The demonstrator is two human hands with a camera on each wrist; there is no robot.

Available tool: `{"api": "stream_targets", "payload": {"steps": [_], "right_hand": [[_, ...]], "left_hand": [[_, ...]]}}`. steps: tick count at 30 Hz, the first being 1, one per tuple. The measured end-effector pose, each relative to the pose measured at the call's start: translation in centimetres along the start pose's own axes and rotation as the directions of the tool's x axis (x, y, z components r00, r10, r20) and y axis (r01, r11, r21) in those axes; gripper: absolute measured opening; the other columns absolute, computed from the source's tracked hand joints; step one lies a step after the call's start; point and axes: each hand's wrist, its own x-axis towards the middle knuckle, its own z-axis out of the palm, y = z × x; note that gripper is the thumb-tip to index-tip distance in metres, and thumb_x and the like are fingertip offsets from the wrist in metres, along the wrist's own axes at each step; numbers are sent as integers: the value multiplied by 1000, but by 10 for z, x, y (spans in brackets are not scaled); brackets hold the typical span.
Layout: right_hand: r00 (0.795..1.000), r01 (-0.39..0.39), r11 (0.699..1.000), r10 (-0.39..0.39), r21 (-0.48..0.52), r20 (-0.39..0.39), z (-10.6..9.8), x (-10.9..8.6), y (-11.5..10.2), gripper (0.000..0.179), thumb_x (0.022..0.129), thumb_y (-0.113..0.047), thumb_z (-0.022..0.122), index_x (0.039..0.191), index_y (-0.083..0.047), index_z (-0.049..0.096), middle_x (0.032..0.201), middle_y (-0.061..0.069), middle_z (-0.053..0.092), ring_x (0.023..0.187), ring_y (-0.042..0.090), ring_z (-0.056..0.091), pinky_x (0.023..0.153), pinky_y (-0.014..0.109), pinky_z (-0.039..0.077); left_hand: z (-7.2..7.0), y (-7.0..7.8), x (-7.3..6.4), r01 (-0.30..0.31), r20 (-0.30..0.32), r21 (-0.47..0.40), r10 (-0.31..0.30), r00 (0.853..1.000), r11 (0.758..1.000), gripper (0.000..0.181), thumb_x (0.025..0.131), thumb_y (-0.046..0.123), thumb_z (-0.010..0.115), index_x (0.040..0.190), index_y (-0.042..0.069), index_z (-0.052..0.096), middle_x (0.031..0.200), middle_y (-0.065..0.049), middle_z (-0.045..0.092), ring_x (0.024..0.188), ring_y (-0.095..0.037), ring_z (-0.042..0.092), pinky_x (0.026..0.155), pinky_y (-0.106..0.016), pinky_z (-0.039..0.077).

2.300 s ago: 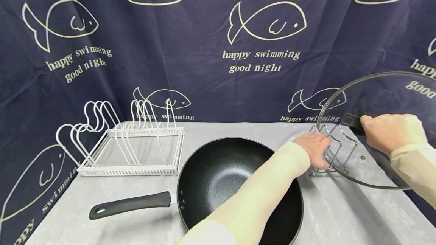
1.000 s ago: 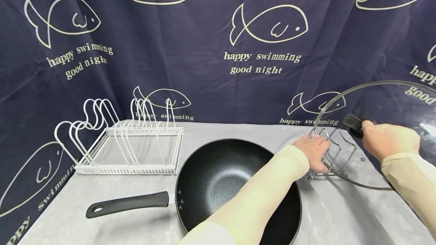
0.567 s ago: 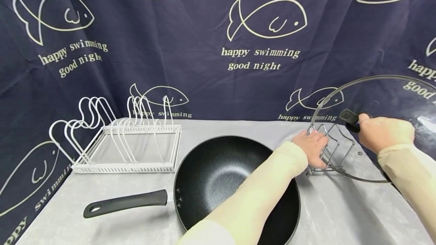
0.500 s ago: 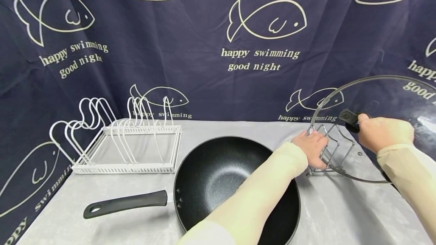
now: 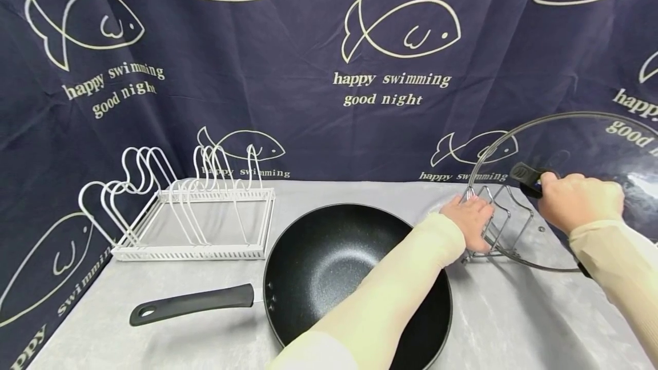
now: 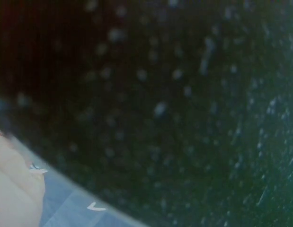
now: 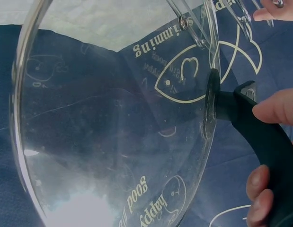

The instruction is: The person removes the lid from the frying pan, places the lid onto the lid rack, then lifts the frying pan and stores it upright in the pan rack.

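The left hand (image 5: 468, 222), fingers loosely spread, touches the wire rack (image 5: 532, 217) just right of the pan (image 5: 339, 270) in the head view. Farther right of the pan, the right hand (image 5: 581, 201) grips the handle (image 5: 528, 179) of the glass lid (image 5: 581, 147), which stands on edge at the rack. The left wrist view is mostly dark blur; the left hand's hold cannot be told there. In the right wrist view, thumb and fingers wrap the handle. If the rim is poorly seated, letting go could tip the lid; an unsteadied rack could slide.

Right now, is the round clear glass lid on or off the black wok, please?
Off: the right hand holds the lid upright, beside the wok.
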Motion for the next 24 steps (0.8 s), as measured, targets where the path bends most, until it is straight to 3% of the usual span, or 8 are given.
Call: {"api": "stream_targets", "payload": {"steps": [3, 7, 9, 12, 16, 18, 24], "right_hand": [[990, 50, 999, -51, -12, -130, 3, -1, -3, 9, 67, 0, 48, 64, 4, 40, 52, 31, 38, 48, 55, 41, 38, 63, 30], [941, 147, 988, -155, -52, -301, 6, 0, -8, 15, 67, -7, 45, 62, 7, 40, 61, 36, 41, 57, 52, 40, 45, 62, 31], [925, 181, 982, -191, -61, -329, 5, 3, -12, 17, 68, -10, 47, 63, 6, 42, 66, 34, 42, 61, 52, 41, 50, 62, 30], [940, 183, 982, -189, -46, -285, 2, 3, -18, 20, 65, -12, 55, 66, 5, 46, 71, 32, 43, 66, 51, 43, 56, 62, 31], [968, 161, 987, -163, -27, -188, -1, 0, -24, 23, 60, -14, 61, 67, 4, 49, 73, 31, 44, 69, 50, 44, 58, 62, 32], [965, 181, 983, -182, -22, -188, 1, -2, -28, 21, 60, -15, 60, 65, 3, 49, 73, 30, 45, 70, 50, 45, 57, 61, 33], [934, 272, 962, -264, -2, -240, 14, -8, -45, 20, 60, -17, 60, 65, -1, 48, 72, 28, 46, 69, 49, 48, 53, 58, 33]], "left_hand": [[2, 3, -2, 19, -29, 43, -18, 999, 999, 82, 80, 67, 57, 147, 34, 25, 152, 18, 23, 140, -1, 16, 114, -27, 11], [5, 8, -3, 48, -73, 86, -42, 996, 995, 79, 82, 65, 57, 147, 32, 25, 151, 16, 24, 139, -1, 20, 114, -28, 13], [5, 7, -3, 62, -57, 86, -57, 997, 994, 81, 83, 64, 56, 149, 34, 20, 154, 15, 20, 139, -1, 18, 114, -28, 13], [5, 0, -8, 55, -23, 76, -53, 998, 996, 79, 86, 60, 55, 151, 35, 17, 155, 16, 16, 141, -2, 14, 115, -30, 10], [-1, -28, -19, 43, -19, 66, -42, 999, 997, 70, 88, 55, 55, 149, 33, 27, 152, 16, 27, 140, -4, 18, 115, -37, 4], [-4, -47, -27, 56, -28, 71, -54, 998, 996, 63, 90, 52, 54, 146, 33, 34, 146, 17, 37, 138, -6, 25, 115, -39, 5], [-16, -101, -62, 94, 94, 116, -105, 990, 989, 52, 95, 45, 46, 145, 35, 38, 142, 15, 44, 139, -14, 27, 115, -40, 1]]}}
